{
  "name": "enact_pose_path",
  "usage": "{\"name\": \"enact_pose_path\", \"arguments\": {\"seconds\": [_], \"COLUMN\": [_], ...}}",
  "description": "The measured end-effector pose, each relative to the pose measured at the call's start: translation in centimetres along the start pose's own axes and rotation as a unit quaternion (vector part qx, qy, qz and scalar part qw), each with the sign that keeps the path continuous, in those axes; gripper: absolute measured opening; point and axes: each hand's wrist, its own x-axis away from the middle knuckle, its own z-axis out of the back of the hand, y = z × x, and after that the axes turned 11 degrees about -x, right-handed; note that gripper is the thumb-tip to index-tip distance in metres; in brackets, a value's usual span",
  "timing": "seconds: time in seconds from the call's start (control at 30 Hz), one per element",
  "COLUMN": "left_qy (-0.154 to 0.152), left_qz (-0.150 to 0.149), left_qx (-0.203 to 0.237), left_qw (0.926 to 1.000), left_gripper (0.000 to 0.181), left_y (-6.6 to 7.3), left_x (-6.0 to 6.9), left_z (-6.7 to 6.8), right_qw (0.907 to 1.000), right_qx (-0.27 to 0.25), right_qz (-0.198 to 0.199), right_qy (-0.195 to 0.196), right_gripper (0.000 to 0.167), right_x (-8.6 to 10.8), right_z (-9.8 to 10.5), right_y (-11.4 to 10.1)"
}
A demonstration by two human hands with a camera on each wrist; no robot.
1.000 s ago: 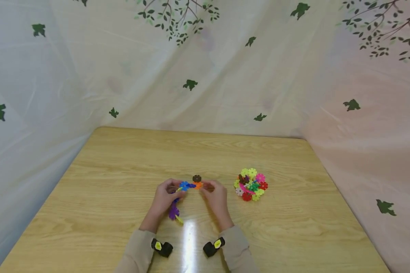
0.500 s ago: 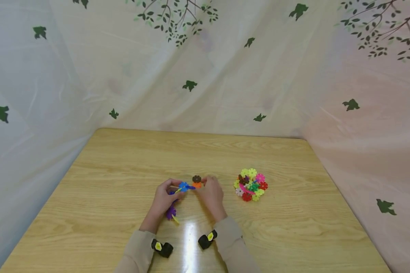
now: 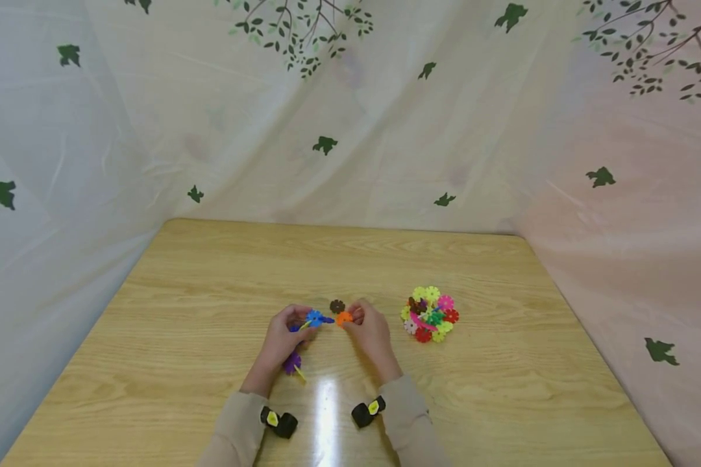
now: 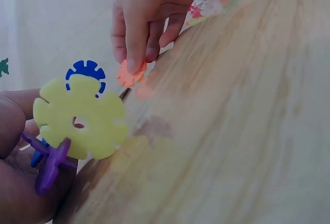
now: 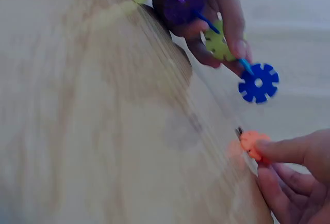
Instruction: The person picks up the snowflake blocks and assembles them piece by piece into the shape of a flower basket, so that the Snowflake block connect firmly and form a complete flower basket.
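My left hand [image 3: 282, 337] grips a chain of slotted flower-shaped plastic discs. A light blue disc [image 3: 314, 318] and a dark blue disc [image 5: 259, 83] form its right end. From below the palm hang a purple disc [image 3: 292, 363] and a yellow disc [image 4: 80, 116]. Between thumb and fingers, my right hand [image 3: 371, 331] pinches an orange disc [image 3: 343, 318], which is apart from the dark blue one in both wrist views. Just beyond the orange disc lies a dark brown disc [image 3: 337, 305]. Part of the chain is hidden by the left fingers.
A pile of mixed flower discs [image 3: 429, 314], yellow, pink, red, green and brown, lies right of the right hand. The wooden table [image 3: 210, 279] reaches back to a draped cloth [image 3: 374, 175] printed with leaves. Black cameras [image 3: 283, 425] are strapped to both wrists.
My right hand shifted left, then back right, and now pinches the orange disc a little farther from the chain. The chain's lower end swung slightly left. The dark brown disc stayed put.
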Motion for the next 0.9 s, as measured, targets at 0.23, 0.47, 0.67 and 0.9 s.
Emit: {"name": "enact_pose_path", "arguments": {"seconds": [0.23, 0.47, 0.67, 0.9], "left_qy": [-0.010, -0.030, -0.043, -0.028], "left_qz": [-0.013, -0.021, -0.013, 0.009], "left_qx": [-0.020, -0.028, -0.009, -0.003], "left_qw": [0.9997, 0.9990, 0.9989, 0.9996], "left_gripper": [0.037, 0.028, 0.024, 0.023], "left_y": [-0.3, -0.5, -0.2, -0.1], "left_x": [-0.1, 0.2, 0.2, 0.0], "left_z": [0.1, 0.3, 0.3, 0.0], "right_qw": [0.9786, 0.9632, 0.9640, 0.9616], "right_qx": [-0.195, -0.249, -0.246, -0.256], "right_qz": [-0.058, -0.083, -0.089, -0.085], "right_qy": [-0.032, -0.055, -0.046, -0.049], "right_gripper": [0.021, 0.025, 0.025, 0.025], "right_x": [0.1, 0.5, 0.5, 0.5], "right_z": [0.9, 0.6, 0.4, 0.6], "right_y": [1.5, 1.5, 1.3, 0.9]}}
